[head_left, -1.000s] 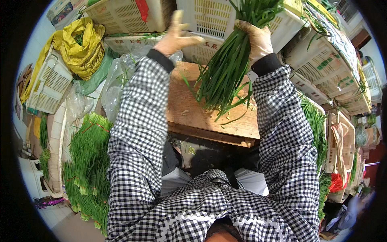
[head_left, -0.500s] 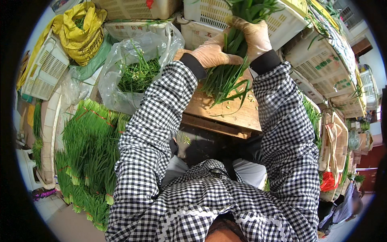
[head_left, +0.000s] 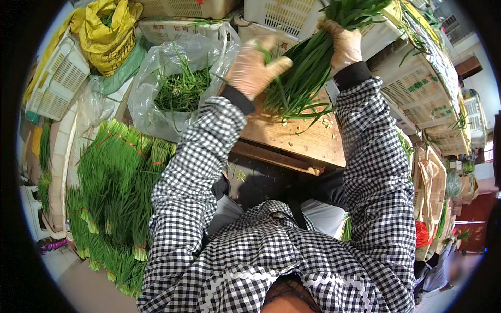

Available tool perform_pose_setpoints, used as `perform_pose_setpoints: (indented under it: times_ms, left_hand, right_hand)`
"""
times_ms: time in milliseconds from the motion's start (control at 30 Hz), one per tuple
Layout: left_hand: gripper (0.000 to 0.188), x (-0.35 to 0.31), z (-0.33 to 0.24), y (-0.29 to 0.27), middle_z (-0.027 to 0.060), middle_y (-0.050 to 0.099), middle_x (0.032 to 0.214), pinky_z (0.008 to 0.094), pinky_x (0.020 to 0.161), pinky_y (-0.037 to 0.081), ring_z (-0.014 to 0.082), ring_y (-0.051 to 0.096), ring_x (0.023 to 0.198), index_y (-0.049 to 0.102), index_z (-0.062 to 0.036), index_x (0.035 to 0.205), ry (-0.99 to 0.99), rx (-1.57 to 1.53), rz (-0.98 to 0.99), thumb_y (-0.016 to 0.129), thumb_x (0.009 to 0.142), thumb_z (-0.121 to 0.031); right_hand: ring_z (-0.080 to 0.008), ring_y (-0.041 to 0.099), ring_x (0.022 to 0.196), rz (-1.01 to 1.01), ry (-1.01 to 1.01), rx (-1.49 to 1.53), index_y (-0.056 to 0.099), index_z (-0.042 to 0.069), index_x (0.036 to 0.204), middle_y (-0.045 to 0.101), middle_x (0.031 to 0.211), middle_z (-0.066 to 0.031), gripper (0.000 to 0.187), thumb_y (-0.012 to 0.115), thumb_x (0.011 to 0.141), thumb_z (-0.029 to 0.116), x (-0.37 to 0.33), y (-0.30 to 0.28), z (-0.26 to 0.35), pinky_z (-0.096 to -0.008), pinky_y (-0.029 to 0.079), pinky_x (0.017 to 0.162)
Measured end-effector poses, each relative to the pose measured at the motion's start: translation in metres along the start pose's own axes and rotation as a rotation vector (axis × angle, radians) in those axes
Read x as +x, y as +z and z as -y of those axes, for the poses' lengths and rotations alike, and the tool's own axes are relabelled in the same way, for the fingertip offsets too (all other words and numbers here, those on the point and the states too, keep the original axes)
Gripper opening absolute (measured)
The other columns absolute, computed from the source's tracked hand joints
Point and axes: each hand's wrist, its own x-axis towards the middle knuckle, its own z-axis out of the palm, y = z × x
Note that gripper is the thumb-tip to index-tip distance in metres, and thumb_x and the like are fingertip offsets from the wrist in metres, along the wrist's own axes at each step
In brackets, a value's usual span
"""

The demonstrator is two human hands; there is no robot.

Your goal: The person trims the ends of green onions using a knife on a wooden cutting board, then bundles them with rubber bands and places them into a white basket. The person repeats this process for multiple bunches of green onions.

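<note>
The left grip (head_left: 255, 69) has moved leftward, closure unclear, from long, dark-green leaves (head_left: 304, 70) clamped in the right grip (head_left: 345, 46).

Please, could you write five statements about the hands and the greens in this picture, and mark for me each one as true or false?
1. The right hand is closed around a bunch of green leaves. True.
2. The left hand is touching the yellow sack. False: the left hand is beside the bunch, apart from the yellow sack.
3. The clear plastic bag has loose greens in it. True.
4. The banded bundles lie on the person's right. False: the banded bundles lie on the left.
5. Small bits lie on the wooden board. True.
</note>
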Motion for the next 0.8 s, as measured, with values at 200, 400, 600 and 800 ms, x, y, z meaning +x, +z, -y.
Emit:
perform_pose_setpoints:
  times_ms: [200, 400, 600, 800]
  left_hand:
    - [0.055, -0.035, 0.095, -0.012, 0.0153, 0.056, 0.123, 0.0367, 0.098, 0.041, 0.0268, 0.052, 0.114, 0.054, -0.0129, 0.125, -0.539, 0.039, 0.48, 0.061, 0.083, -0.048]
    - [0.068, -0.025, 0.071, -0.074, 0.0247, 0.053, 0.119, 0.0412, 0.098, 0.04, 0.0344, 0.051, 0.112, 0.045, 0.0017, 0.124, -0.659, 0.342, -0.216, 0.071, 0.076, -0.039]
    - [0.083, 0.008, -0.046, 0.024, 0.0179, 0.043, 0.132, 0.0402, 0.098, 0.038, 0.034, 0.044, 0.118, 0.03, -0.0045, 0.136, 0.254, 0.232, -0.205, 0.069, 0.073, -0.041]
    - [0.054, 0.033, 0.001, 0.071, 0.0055, 0.066, 0.101, 0.0307, 0.084, 0.049, 0.0164, 0.059, 0.099, 0.055, -0.0031, 0.114, -0.013, -0.713, 0.09, 0.08, 0.066, -0.012]
  right_hand:
    - [-0.0152, 0.051, 0.051, -0.216, -0.039, -0.057, 0.055, 0.007, 0.083, 0.053, 0.065, -0.003, 0.011, 0.06, 0.074, 0.004, -0.007, 0.039, 0.06, -0.0293, 0.043, 0.046]
    - [-0.0146, 0.05, 0.066, -0.209, -0.117, -0.038, 0.055, 0.005, 0.092, 0.052, 0.077, -0.0006, 0.022, 0.061, 0.073, -0.002, 0.002, 0.005, -0.009, -0.03, 0.042, 0.057]
    - [-0.016, 0.051, 0.072, -0.321, 0.001, -0.023, 0.057, 0.003, 0.095, 0.056, 0.082, -0.0027, 0.022, 0.061, 0.074, -0.003, -0.027, 0.052, 0.005, -0.0316, 0.043, 0.062]
    - [-0.0142, 0.055, 0.077, 0.125, 0.191, 0.027, 0.056, 0.001, 0.099, 0.06, 0.09, -0.0032, 0.023, 0.063, 0.077, 0.001, -0.038, 0.058, 0.03, -0.0282, 0.045, 0.065]
